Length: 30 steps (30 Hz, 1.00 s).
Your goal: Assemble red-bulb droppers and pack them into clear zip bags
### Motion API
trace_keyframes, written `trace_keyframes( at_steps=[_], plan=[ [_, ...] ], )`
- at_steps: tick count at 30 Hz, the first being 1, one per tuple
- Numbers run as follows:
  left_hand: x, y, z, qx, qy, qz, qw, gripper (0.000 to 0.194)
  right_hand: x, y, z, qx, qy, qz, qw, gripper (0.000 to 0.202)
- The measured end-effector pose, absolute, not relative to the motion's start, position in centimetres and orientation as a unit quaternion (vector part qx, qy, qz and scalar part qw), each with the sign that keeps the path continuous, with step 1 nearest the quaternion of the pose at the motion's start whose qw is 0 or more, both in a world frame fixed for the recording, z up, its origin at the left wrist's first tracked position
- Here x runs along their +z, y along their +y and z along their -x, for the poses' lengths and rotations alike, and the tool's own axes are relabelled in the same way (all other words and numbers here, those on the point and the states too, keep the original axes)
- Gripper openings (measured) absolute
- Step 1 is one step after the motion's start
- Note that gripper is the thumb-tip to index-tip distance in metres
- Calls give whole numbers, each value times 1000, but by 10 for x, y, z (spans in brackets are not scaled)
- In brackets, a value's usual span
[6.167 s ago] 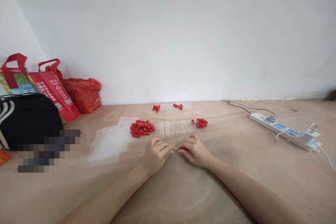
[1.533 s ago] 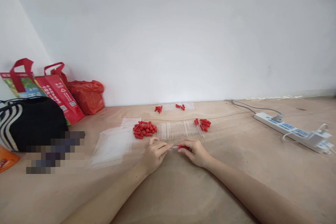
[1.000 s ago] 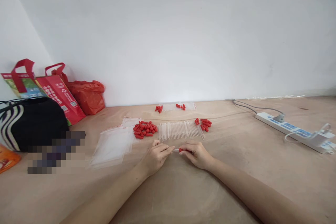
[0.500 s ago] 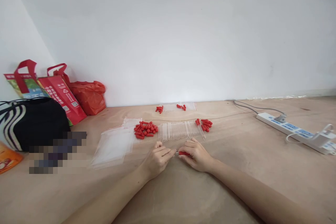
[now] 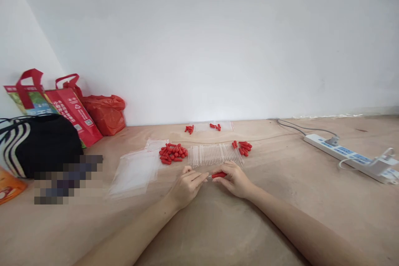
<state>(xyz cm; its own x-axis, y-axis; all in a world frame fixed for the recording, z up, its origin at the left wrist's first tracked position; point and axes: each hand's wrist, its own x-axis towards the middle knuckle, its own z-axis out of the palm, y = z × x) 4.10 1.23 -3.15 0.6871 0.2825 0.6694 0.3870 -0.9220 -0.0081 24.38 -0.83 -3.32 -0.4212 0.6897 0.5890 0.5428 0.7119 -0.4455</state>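
My left hand (image 5: 189, 185) is closed on a thin clear dropper tube (image 5: 210, 177), mostly hidden in its fingers. My right hand (image 5: 233, 179) pinches a red rubber bulb (image 5: 219, 174), which sits at the tube's right end; how far the tube goes into it I cannot tell. Just beyond the hands lies a row of clear dropper tubes (image 5: 212, 155), side by side. Left of the row is a pile of red rubber bulbs (image 5: 172, 153). A smaller group of red bulbs (image 5: 245, 148) lies at its right end.
Clear zip bags (image 5: 135, 173) lie flat on the wooden table (image 5: 249, 232), to the left. Farther back, another clear bag (image 5: 202, 126) has red bulbs by it. Shopping bags (image 5: 73, 110) and a black bag (image 5: 52, 143) stand left. A power strip (image 5: 346, 152) with cables lies right.
My right hand has shifted slightly up with the red bulb, and more of the bulb shows now. The left hand is almost where it was, still gripping the tube.
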Motion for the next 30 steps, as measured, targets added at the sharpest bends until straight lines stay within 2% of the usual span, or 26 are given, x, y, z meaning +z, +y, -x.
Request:
trace_keyframes(
  at_steps=[9, 30],
  plan=[
    [-33, 12, -40, -344, -186, 918, 66, 21, -31, -10, -249, 81, -848, 399, 340, 14],
    [-29, 8, -42, -352, -195, 913, 60, 19, -28, -11, -249, 59, -846, 399, 350, 19]
  ],
)
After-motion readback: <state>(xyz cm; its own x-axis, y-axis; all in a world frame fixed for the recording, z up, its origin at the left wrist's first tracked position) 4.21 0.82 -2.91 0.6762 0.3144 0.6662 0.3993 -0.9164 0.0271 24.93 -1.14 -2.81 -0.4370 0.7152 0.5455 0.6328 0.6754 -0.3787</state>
